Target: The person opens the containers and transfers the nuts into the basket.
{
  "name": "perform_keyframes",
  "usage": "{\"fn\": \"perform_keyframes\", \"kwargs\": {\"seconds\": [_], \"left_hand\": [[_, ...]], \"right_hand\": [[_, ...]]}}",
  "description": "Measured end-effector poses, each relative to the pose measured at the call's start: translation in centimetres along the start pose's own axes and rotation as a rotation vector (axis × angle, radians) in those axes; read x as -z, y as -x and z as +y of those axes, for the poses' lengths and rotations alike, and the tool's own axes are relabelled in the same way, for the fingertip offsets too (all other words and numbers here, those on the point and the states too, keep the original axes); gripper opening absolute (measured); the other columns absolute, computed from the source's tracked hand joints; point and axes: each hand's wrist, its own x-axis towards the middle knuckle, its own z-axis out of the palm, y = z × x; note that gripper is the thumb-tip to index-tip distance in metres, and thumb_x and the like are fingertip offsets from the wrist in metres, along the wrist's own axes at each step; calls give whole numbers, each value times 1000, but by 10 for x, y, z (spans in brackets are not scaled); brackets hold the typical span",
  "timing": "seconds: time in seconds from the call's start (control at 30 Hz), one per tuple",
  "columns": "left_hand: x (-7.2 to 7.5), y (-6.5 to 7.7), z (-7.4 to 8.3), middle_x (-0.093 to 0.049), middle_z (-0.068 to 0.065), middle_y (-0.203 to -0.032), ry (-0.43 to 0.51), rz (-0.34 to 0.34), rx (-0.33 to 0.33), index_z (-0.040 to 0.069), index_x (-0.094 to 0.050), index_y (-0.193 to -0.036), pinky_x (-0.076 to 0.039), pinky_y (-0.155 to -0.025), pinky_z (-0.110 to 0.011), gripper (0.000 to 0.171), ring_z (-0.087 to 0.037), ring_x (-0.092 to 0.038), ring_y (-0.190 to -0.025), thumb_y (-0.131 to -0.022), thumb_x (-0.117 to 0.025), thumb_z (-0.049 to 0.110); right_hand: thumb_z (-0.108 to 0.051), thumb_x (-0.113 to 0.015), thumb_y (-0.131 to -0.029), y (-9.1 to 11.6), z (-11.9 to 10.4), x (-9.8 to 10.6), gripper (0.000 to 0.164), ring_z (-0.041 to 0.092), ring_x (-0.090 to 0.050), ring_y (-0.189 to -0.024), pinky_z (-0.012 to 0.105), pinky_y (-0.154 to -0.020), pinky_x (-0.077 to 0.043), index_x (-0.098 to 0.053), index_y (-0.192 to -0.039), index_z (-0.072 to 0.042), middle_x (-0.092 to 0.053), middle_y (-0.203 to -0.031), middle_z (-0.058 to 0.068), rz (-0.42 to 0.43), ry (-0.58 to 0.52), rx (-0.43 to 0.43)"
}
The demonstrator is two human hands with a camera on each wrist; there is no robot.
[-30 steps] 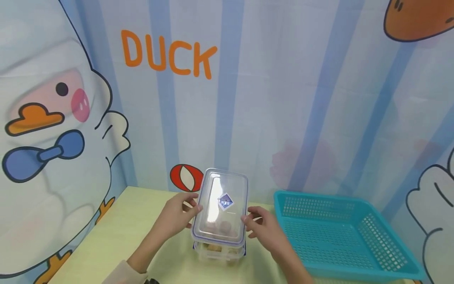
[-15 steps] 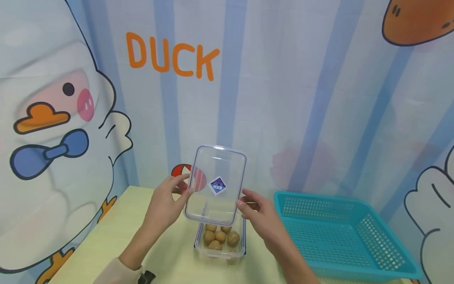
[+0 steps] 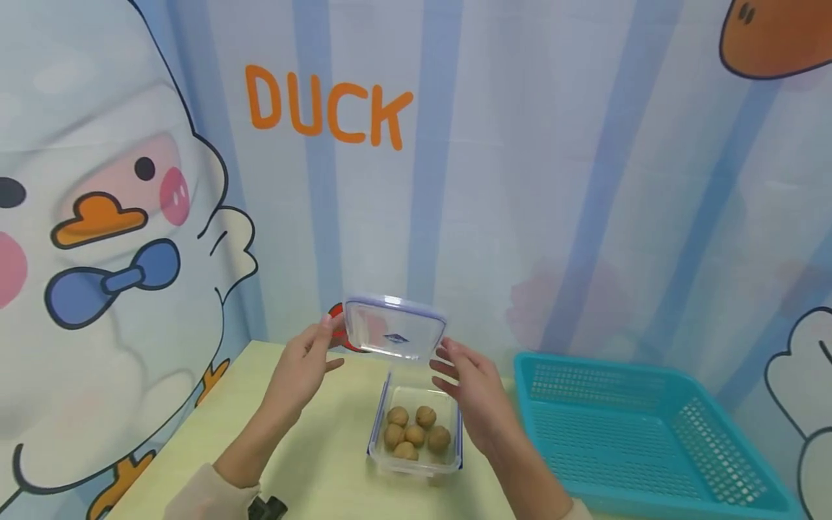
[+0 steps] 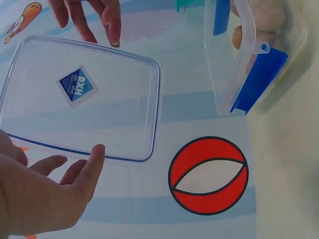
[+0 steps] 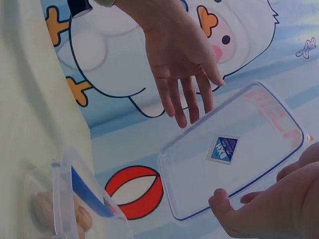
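A clear plastic lid [image 3: 394, 330] with a blue rim and a diamond-shaped BXH label hangs tilted in the air between my two hands. My left hand [image 3: 300, 367] has its fingers extended at the lid's left edge. At the opposite edge is my right hand [image 3: 477, 393], its fingers straight and spread, fingertips right at the rim. In the right wrist view the left thumb stands away from the lid. Below stands the uncovered clear food container [image 3: 414, 468] with blue side clips [image 4: 260, 79]. Several walnuts [image 3: 414, 435] lie in it.
A turquoise perforated plastic basket [image 3: 640, 498] stands on the right of the pale yellow table [image 3: 312, 462]. Behind the table hangs a striped duck-print curtain [image 3: 494, 180]. A dark device [image 3: 266, 508] sits at my left wrist.
The lid has come up off the container and tipped from facing me to nearly edge-on, exposing the walnuts. My hands rose with it, and my fingers have straightened from their earlier hold on its edges.
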Motion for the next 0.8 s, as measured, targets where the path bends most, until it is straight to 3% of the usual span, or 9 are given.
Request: {"fn": "perform_keyframes", "kwargs": {"seconds": [0.2,0.4,0.53,0.8], "left_hand": [[11,-6,-5,-41,-16,-166,128,-40,73,0,-47,-157,-54,-102,-40,70,-35,-52,-143,-114,-37,54],[31,-11,-23,-43,-19,-163,141,-133,93,1,-46,-159,-44,-114,-50,62,-37,-45,-149,-115,-41,45],[44,-12,-37,-52,-20,-156,110,-190,130,-1,-48,-156,-42,-115,-56,52,-38,-49,-145,-115,-50,30],[65,-12,-62,-60,-22,-145,67,-206,210,-7,-54,-148,-53,-105,-46,48,-22,-65,-122,-109,-62,20]], "right_hand": [[-17,-42,-116,-10,10,-11,43,27,-67,-122,35,-108,-50,-54,-141,15,-63,-136,22,4,-196,1],[-14,-51,-113,-16,30,-23,41,27,-69,-118,42,-111,-48,-56,-143,14,-66,-137,23,-3,-136,12],[-8,-56,-109,-17,45,-29,41,28,-68,-119,46,-107,-51,-55,-145,11,-64,-139,22,6,-81,-10],[0,-61,-104,-18,76,-43,41,29,-66,-115,39,-95,-58,-58,-144,9,-62,-133,22,20,-70,-38]]}}
